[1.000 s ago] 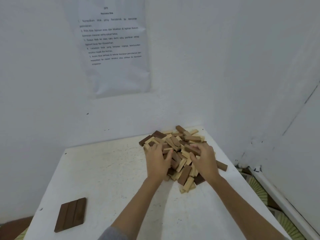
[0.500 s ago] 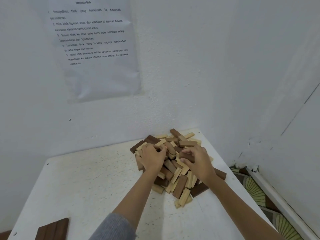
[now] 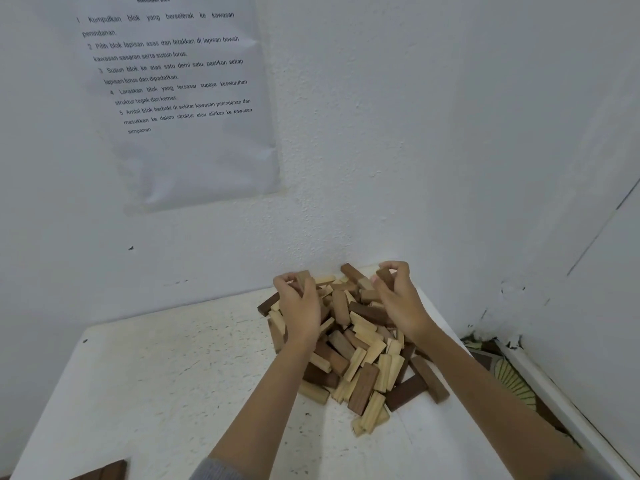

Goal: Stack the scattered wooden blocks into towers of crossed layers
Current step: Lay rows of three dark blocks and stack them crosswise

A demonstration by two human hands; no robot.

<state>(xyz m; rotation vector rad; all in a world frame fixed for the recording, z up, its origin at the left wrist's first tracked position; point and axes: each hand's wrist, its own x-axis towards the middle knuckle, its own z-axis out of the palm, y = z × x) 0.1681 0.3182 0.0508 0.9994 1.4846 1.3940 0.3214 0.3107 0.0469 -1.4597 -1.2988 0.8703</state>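
Pinching a dark block (image 3: 385, 278), right hand (image 3: 403, 301) above pile (image 3: 362, 370), left hand (image 3: 300, 308) seemingly gripping second block (image 3: 304, 277)

On white table (image 3: 156, 375), heap of wooden blocks (image 3: 360, 351) at far right corner against wall, light and dark mixed. Over heap's left side, left hand (image 3: 299, 308), fingers curled round mid-brown block (image 3: 304, 277). At heap's far edge, right hand (image 3: 400, 301) pinches dark block (image 3: 385, 277). On wall, printed sheet (image 3: 187, 98). At table's near left edge, flat row of dark pieces (image 3: 107, 472).

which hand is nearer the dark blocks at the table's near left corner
Left. The left hand is on the pile, up and right of the dark blocks; the right hand is farther right.
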